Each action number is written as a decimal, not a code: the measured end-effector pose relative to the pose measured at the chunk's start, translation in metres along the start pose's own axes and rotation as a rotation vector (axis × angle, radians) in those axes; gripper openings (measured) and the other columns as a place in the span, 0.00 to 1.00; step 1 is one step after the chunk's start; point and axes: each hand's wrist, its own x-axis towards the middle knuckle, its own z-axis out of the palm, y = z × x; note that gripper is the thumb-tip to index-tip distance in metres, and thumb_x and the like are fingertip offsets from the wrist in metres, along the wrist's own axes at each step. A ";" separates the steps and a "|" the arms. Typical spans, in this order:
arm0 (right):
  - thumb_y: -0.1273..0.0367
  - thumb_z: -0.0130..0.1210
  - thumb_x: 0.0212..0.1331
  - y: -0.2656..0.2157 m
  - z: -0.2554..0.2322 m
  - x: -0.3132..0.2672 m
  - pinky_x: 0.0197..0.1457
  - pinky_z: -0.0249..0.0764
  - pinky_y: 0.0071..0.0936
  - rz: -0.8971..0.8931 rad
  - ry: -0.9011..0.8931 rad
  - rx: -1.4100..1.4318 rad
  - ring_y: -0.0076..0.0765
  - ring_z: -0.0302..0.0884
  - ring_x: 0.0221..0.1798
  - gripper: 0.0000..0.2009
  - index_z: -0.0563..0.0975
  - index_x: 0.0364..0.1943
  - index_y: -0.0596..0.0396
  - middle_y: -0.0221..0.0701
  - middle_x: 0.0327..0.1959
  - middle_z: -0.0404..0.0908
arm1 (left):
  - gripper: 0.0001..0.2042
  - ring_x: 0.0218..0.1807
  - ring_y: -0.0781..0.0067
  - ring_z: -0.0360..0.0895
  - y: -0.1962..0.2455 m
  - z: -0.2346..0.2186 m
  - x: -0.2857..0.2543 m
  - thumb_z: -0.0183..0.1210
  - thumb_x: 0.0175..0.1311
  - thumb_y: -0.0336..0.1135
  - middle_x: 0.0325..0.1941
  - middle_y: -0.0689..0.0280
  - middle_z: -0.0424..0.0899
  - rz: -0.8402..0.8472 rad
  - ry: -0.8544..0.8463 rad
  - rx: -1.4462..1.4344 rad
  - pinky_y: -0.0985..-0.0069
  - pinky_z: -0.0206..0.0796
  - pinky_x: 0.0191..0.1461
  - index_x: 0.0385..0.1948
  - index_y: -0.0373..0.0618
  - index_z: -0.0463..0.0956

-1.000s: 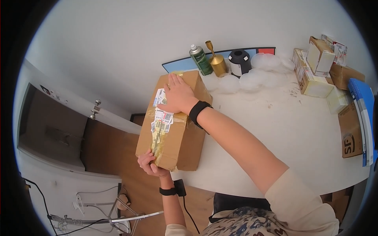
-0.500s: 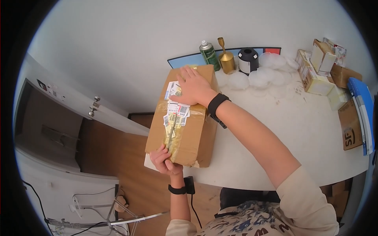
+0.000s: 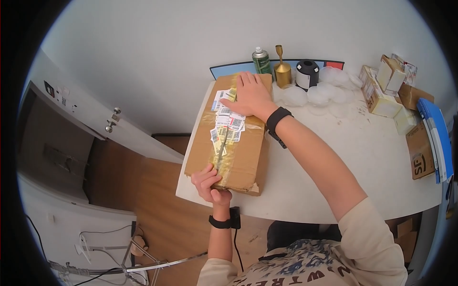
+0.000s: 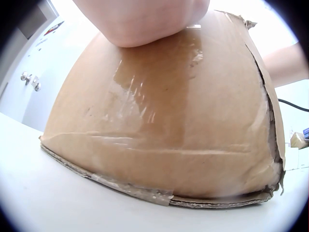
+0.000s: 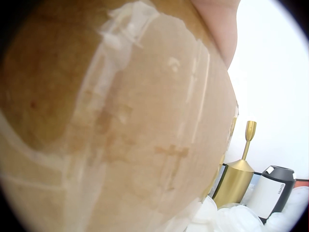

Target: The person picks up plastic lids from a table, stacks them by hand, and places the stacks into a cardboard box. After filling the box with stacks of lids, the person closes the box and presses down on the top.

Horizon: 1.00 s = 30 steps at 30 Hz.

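Note:
A brown cardboard box lies on the white table, yellowed tape and several shipping labels along its top. A thin dark line runs down the taped middle toward the near end. There my left hand grips the near top edge, fingers curled over it. In the left wrist view that hand covers the upper part of the box's taped end. Toward the far end, my right hand rests flat on the top, fingers straight. The right wrist view shows the box's taped side up close.
Behind the box stand a green spray can, a brass-coloured candlestick and a black-and-white cylinder. White translucent pouches lie beside them. Small cartons and blue folders fill the table's right side. A metal frame stands low left.
The box has come down and away from me, further onto the table; its near left corner earlier hung past the table's edge. Both hands have stayed on it. The head view has shifted too.

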 end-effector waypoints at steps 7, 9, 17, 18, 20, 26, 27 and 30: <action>0.36 0.44 0.56 0.000 0.001 0.002 0.74 0.43 0.40 -0.010 0.009 -0.008 0.47 0.52 0.71 0.48 0.62 0.64 0.71 0.47 0.66 0.63 | 0.20 0.41 0.57 0.77 -0.002 -0.002 -0.003 0.39 0.68 0.46 0.32 0.58 0.78 -0.010 -0.007 -0.011 0.63 0.62 0.48 0.24 0.41 0.71; 0.36 0.44 0.57 -0.001 0.000 0.001 0.74 0.43 0.42 -0.014 0.004 -0.022 0.47 0.53 0.71 0.47 0.63 0.64 0.68 0.48 0.66 0.64 | 0.20 0.40 0.56 0.76 -0.001 -0.001 -0.003 0.39 0.68 0.46 0.32 0.58 0.78 -0.032 -0.006 -0.019 0.63 0.63 0.48 0.24 0.41 0.71; 0.36 0.40 0.60 -0.002 -0.003 0.000 0.76 0.41 0.44 -0.009 -0.034 -0.003 0.52 0.51 0.72 0.45 0.64 0.66 0.66 0.52 0.65 0.62 | 0.20 0.39 0.57 0.76 0.002 0.003 -0.002 0.38 0.69 0.45 0.31 0.59 0.78 -0.027 0.022 0.012 0.62 0.63 0.48 0.25 0.42 0.72; 0.36 0.41 0.59 -0.002 0.000 0.000 0.76 0.39 0.47 -0.005 -0.032 0.004 0.55 0.48 0.74 0.45 0.63 0.67 0.64 0.54 0.69 0.59 | 0.19 0.38 0.58 0.77 0.003 0.005 -0.001 0.37 0.70 0.45 0.29 0.61 0.79 -0.021 0.043 0.021 0.63 0.61 0.48 0.24 0.44 0.72; 0.37 0.40 0.60 -0.001 0.002 0.000 0.77 0.38 0.48 -0.002 -0.028 0.018 0.57 0.47 0.75 0.44 0.63 0.67 0.64 0.55 0.70 0.57 | 0.19 0.39 0.58 0.76 0.001 0.006 -0.002 0.37 0.69 0.45 0.29 0.61 0.79 -0.023 0.049 0.012 0.63 0.62 0.48 0.24 0.43 0.72; 0.42 0.43 0.62 -0.001 -0.006 -0.007 0.75 0.46 0.46 -0.020 0.076 0.189 0.56 0.53 0.73 0.38 0.68 0.62 0.64 0.55 0.67 0.62 | 0.19 0.39 0.56 0.75 0.001 0.007 -0.002 0.39 0.68 0.45 0.29 0.59 0.79 -0.018 0.063 0.025 0.63 0.63 0.47 0.25 0.42 0.72; 0.44 0.45 0.63 0.000 -0.011 -0.009 0.75 0.49 0.45 -0.019 0.067 0.260 0.54 0.56 0.72 0.35 0.71 0.60 0.63 0.54 0.66 0.65 | 0.19 0.39 0.56 0.75 0.002 0.007 -0.001 0.39 0.67 0.46 0.29 0.59 0.79 -0.026 0.069 0.021 0.63 0.63 0.47 0.25 0.41 0.72; 0.46 0.47 0.63 0.008 -0.020 -0.012 0.74 0.51 0.43 -0.041 0.022 0.426 0.47 0.60 0.71 0.31 0.74 0.57 0.60 0.48 0.64 0.70 | 0.19 0.39 0.55 0.75 0.007 0.005 0.002 0.40 0.66 0.45 0.29 0.57 0.78 -0.052 0.036 0.040 0.62 0.63 0.48 0.25 0.41 0.72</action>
